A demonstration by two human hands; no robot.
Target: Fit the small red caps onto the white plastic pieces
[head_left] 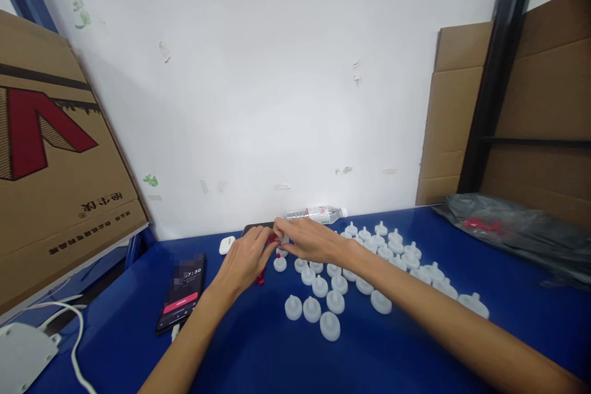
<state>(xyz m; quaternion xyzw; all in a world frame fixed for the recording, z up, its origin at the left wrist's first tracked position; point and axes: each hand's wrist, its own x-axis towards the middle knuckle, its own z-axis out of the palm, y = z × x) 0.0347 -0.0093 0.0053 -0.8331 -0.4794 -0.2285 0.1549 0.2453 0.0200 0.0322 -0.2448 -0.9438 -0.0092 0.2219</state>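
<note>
My left hand and my right hand meet near the back of the blue table. My left fingers pinch a small red tip. My right fingers are closed around a white plastic nozzle cap, mostly hidden by the fingers. Just below them stands a white nozzle cap with a red tip on its spout. Several loose red tips lie under my left hand. To the right, many white nozzle caps stand spout up, among them one at the front and one under my right forearm.
A phone with a lit screen lies left on the blue table, by a white earbud case. A plastic bottle lies along the wall. A grey plastic bag with red pieces is at right. Cardboard stands left.
</note>
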